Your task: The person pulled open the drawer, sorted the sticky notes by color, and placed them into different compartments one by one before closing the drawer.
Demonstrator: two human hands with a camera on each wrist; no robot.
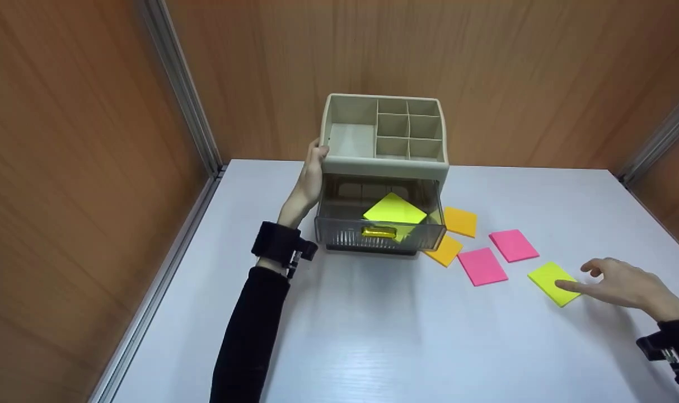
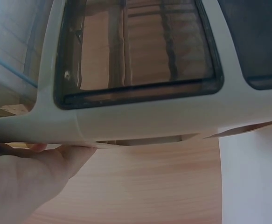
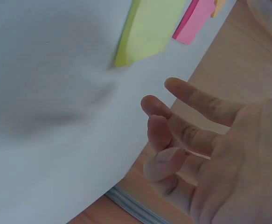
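A beige desk organizer (image 1: 384, 131) with several open top compartments stands at the back of the white table (image 1: 373, 336). Its clear grey drawer (image 1: 379, 232) is pulled out, and a yellow sticky-note pad (image 1: 394, 210) lies in it. My left hand (image 1: 311, 173) grips the organizer's left side, thumb at the top rim. The left wrist view shows the organizer's shell (image 2: 149, 116) right above my left hand (image 2: 28, 177). My right hand (image 1: 574, 277) hovers open at the right, its index fingertip by another yellow pad (image 1: 552, 281). In the right wrist view my right hand's fingers (image 3: 173, 130) are spread, apart from that pad (image 3: 149, 28).
Two orange pads (image 1: 461, 221) (image 1: 444, 250) lie beside the drawer's right corner. Two pink pads (image 1: 513, 245) (image 1: 482, 266) lie between them and the yellow one. Wood-panel walls close in the table at the back and both sides.
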